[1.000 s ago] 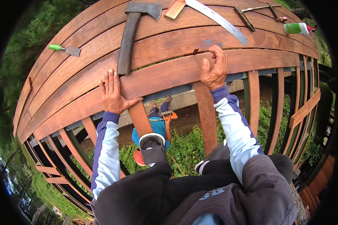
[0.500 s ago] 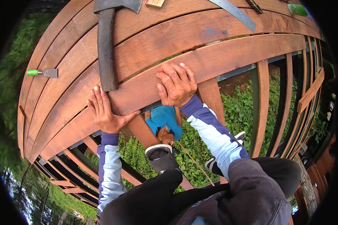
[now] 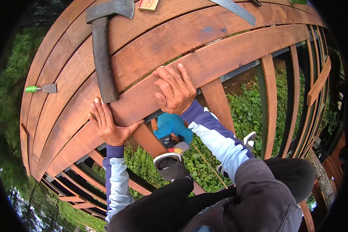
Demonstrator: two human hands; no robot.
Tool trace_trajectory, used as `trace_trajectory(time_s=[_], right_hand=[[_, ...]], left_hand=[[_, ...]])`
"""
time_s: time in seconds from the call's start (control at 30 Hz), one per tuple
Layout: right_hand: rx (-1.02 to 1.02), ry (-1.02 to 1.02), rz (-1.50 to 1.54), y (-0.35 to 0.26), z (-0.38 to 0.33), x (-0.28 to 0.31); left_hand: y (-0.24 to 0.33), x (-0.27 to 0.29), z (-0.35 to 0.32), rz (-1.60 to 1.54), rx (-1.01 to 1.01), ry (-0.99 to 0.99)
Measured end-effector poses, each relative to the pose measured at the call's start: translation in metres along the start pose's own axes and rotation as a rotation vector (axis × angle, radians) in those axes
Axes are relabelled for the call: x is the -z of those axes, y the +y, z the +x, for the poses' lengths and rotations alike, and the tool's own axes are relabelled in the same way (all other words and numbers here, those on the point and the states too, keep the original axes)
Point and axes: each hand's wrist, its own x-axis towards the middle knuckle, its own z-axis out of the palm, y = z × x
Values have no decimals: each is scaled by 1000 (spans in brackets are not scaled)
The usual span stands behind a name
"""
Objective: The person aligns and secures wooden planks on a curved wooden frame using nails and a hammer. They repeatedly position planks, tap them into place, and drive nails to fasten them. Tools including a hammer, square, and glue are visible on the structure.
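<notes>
My left hand [image 3: 109, 124] lies open on the near wooden deck plank [image 3: 135, 101], fingers stretched over its top and thumb spread along its near edge. Further right, my right hand [image 3: 175, 89] leans on the same plank, fingers slightly bent on the top face and palm at the edge, not wrapped round it. An axe [image 3: 105, 63] with a dark wooden handle lies across the planks, its handle end just beyond my left fingertips. Its metal head [image 3: 111, 11] points away from me. Neither hand holds a tool.
Below the frame a person in a blue shirt [image 3: 173, 125] bends among green plants. Open gaps separate the joists [image 3: 270, 108]. A green-handled scraper [image 3: 42, 88], a metal ruler [image 3: 236, 11] and a small red-and-yellow box [image 3: 148, 4] lie on the deck. My shoe [image 3: 170, 165] hangs near a joist.
The view has shifted slightly. Both hands stay on the plank in nearly the same places. Below, the person in blue has tipped their head, and a cap now shows.
</notes>
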Motion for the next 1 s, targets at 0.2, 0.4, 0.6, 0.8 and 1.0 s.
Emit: trace_trajectory(time_s=[0.2, 0.4, 0.6, 0.8, 1.0], right_hand=[[71, 28, -52, 6, -2, -7], [49, 23, -33, 3, 7, 3], [-5, 49, 31, 4, 4, 1], [-37, 169, 72, 6, 5, -1], [-46, 156, 75, 6, 1, -5]], left_hand=[[-5, 0, -8, -5, -2, -2], [9, 29, 15, -117, -70, 129], [77, 24, 121, -841, 110, -197], [127, -39, 185, -886, -228, -346], [126, -44, 185, -840, -321, -253]])
